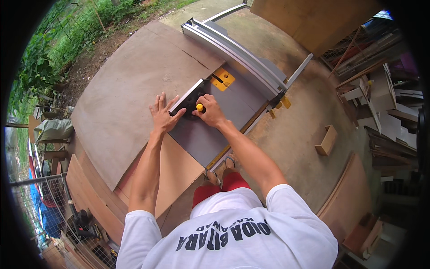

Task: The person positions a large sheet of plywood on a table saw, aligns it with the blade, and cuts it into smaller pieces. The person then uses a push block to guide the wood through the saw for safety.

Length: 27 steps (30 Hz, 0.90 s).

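Note:
My right hand (209, 111) is closed round the yellow knob (199, 107) of a black miter gauge, which lies on the grey table saw top (199, 141). The gauge's silver fence (187, 96) slants across and meets the edge of a large brown sheet (130, 76). My left hand (164, 114) rests on that sheet with fingers spread, its thumb touching the fence's near end. Just beyond the fence, a yellow throat plate (222, 79) with a dark slot is set in the saw top. A thin dark line runs in the sheet near the plate.
A long grey rip fence (237, 51) spans the saw's far right side. A lighter board (174, 172) lies by my left forearm. An open wooden box (326, 140) stands on the concrete floor at right. Scrap boards (380, 98) are heaped farther right; a power tool (83, 222) lies lower left.

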Each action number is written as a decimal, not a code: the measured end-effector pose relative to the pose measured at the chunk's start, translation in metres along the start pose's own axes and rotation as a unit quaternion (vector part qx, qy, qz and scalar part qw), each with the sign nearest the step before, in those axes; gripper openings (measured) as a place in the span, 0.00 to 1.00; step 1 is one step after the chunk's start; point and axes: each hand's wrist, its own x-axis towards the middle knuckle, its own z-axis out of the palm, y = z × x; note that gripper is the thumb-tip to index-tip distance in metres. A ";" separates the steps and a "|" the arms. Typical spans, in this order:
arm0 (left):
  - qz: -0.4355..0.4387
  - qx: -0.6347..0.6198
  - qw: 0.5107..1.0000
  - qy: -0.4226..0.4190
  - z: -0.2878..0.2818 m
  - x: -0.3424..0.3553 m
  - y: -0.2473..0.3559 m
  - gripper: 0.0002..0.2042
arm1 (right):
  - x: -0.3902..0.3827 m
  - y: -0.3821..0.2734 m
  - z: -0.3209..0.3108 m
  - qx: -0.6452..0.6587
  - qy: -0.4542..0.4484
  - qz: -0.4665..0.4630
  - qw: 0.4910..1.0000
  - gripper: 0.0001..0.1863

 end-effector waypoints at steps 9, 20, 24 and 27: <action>0.018 -0.001 1.000 0.017 -0.001 -0.001 0.010 0.33 | 0.002 0.008 0.004 0.034 -0.012 0.013 0.999 0.17; 0.001 -0.071 0.997 0.002 -0.003 0.003 0.000 0.27 | -0.115 -0.051 -0.122 0.254 -0.239 0.072 0.934 0.04; 0.002 -0.031 0.997 -0.076 -0.023 0.030 0.003 0.29 | -0.222 0.006 -0.109 0.137 -0.463 0.271 0.833 0.12; -0.012 0.029 0.994 -0.107 -0.044 0.051 0.033 0.32 | -0.284 0.085 -0.007 0.481 -0.166 0.569 0.645 0.17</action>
